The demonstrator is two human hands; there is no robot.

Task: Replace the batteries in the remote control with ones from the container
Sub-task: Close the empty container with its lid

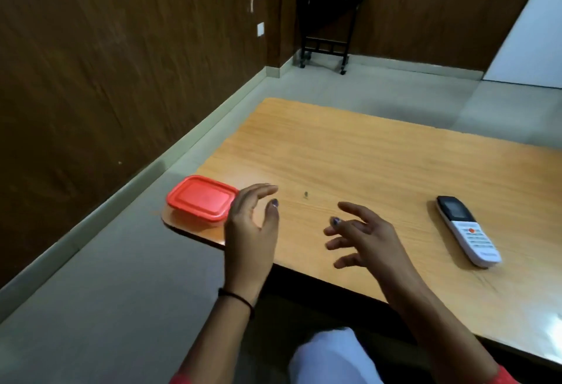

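Both hands hovered empty over the table [365,155], fingers spread: the left hand [251,225] just beside the lidded red container [202,198] at nine o'clock, the right hand [365,237] at centre. The remote [468,230] lay face up at three o'clock, well apart.

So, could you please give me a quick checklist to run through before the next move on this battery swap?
1. Left hand empty: ok.
2. Right hand empty: ok.
3. Red container on the table beside the left hand: ok.
4. Container lid off: not ok, it is on.
5. Batteries inside: cannot tell, the lid hides them.
6. Remote control battery cover accessible: not ok, buttons face up.
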